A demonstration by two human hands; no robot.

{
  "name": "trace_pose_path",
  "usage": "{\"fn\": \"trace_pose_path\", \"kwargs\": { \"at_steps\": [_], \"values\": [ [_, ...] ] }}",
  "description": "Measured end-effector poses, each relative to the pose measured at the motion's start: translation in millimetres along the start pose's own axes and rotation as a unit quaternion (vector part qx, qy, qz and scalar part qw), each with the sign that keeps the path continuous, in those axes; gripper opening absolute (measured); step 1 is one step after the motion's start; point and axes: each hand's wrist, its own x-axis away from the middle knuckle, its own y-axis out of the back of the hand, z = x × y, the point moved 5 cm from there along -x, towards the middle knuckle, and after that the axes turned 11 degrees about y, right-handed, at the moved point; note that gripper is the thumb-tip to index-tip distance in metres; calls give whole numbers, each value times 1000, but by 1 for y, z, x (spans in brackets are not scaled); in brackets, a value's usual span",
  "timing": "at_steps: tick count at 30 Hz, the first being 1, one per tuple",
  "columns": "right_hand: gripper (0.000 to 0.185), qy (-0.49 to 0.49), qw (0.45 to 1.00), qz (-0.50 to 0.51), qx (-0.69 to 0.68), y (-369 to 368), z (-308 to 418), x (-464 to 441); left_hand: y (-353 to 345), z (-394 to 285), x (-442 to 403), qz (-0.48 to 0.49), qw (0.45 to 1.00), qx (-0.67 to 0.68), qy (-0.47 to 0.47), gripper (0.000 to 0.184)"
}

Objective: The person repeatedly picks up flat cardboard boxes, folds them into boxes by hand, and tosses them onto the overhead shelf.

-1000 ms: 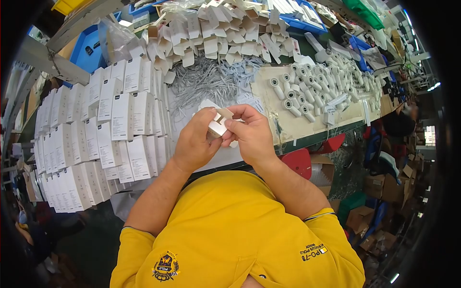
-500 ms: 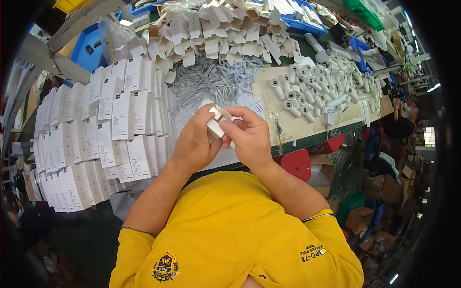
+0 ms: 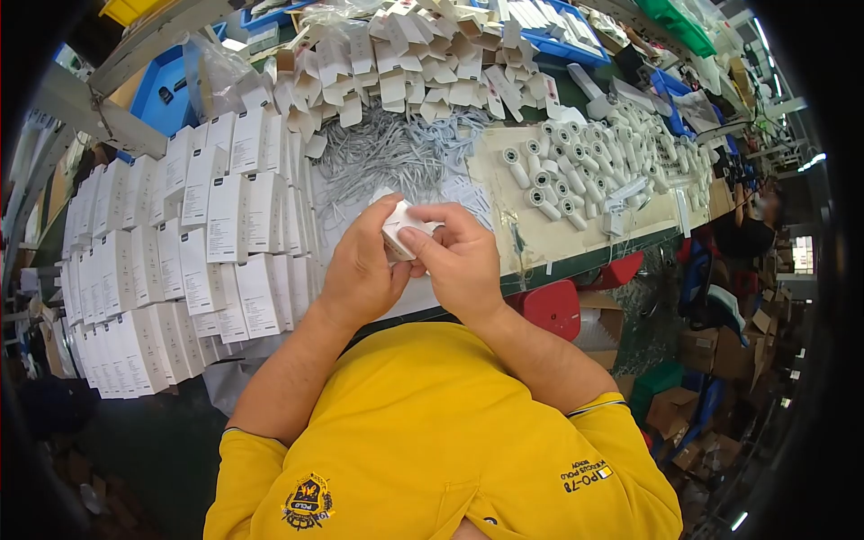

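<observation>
A small white carton [image 3: 395,236] is held up in front of my chest, one end facing me. My left hand [image 3: 362,263] is closed around its left side, the thumb along its edge. On the other side my right hand [image 3: 461,263] grips the carton too, its thumb pressed on the end flap and its fingers bent behind. Most of the carton's length is hidden by my hands. Just beyond lies a heap of grey-white cords [image 3: 373,162].
Stacked white printed cartons [image 3: 229,216] fill the left side. Open cartons [image 3: 396,63] are piled at the back. Many white cylindrical devices [image 3: 576,166] stand at the right, near a red stool [image 3: 551,309]. A blue tray [image 3: 166,90] sits at the far left.
The carton's end flaps stood open half a second ago; now the end looks folded flat under my right thumb. My right hand has shifted slightly left.
</observation>
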Motion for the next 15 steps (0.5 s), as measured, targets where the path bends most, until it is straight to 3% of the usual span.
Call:
{"fn": "trace_pose_path", "kwargs": {
  "at_steps": [2, 15],
  "values": [
    [20, -100, 994, -16, -50, -2, -5, 1, 1, 1, 1, -4, 1000, -19, 8, 84],
    [18, -100, 995, -1, -4, -3, -19, -8, -6, 13, 6, -16, 999, -21, 26, 80]
  ]
}}
